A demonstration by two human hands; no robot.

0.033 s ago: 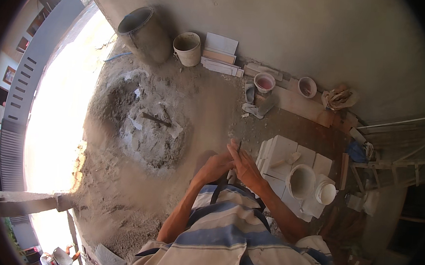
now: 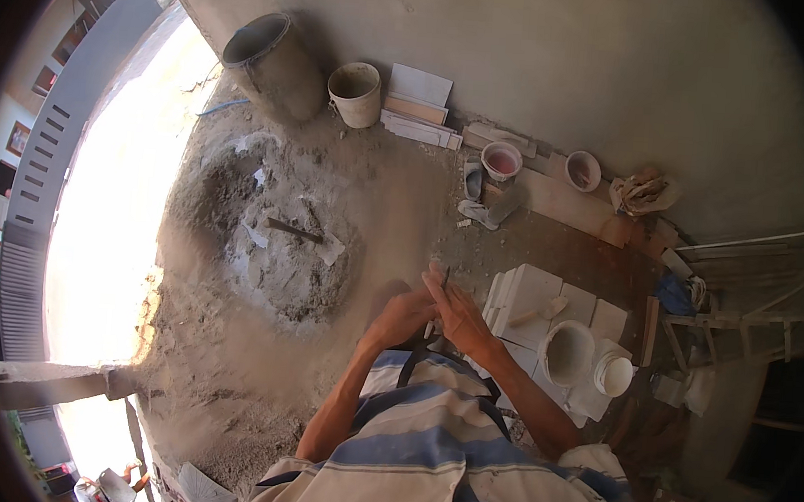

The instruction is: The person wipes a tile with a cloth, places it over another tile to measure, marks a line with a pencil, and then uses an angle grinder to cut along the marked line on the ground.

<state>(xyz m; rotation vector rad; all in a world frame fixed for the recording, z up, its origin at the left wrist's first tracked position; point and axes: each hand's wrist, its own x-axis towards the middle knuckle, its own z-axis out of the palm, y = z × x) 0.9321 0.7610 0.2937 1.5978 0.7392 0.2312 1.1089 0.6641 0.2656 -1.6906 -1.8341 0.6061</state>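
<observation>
My two hands meet in front of my striped shirt, near the middle of the view. My left hand (image 2: 400, 318) is closed, its fingertips against the palm side of my right hand (image 2: 461, 319). A thin dark stick (image 2: 447, 276), pen-like, pokes up between the right fingers, and a pale tip (image 2: 429, 328) shows below the hands. My right fingers are pressed together around it; what the left fingers grip is hidden. Right of my hands are stacked white tiles (image 2: 528, 292), with a scoop-shaped pale tool (image 2: 541, 313), a wide bucket (image 2: 566, 354) and a smaller white pail (image 2: 613, 376) on them.
A mound of grey cement mix (image 2: 293, 276) with a dark-handled tool (image 2: 293, 230) in it lies left. Along the wall stand a large drum (image 2: 284, 75), a bucket (image 2: 355, 98), tile pieces (image 2: 420, 131) and two small tubs (image 2: 502, 159). Sandals (image 2: 477, 213) lie nearby; a wooden ladder (image 2: 733, 323) is at right.
My right hand has shifted slightly left against my left hand, and the pale tip below them shows more clearly. The surroundings shift slightly in the view.
</observation>
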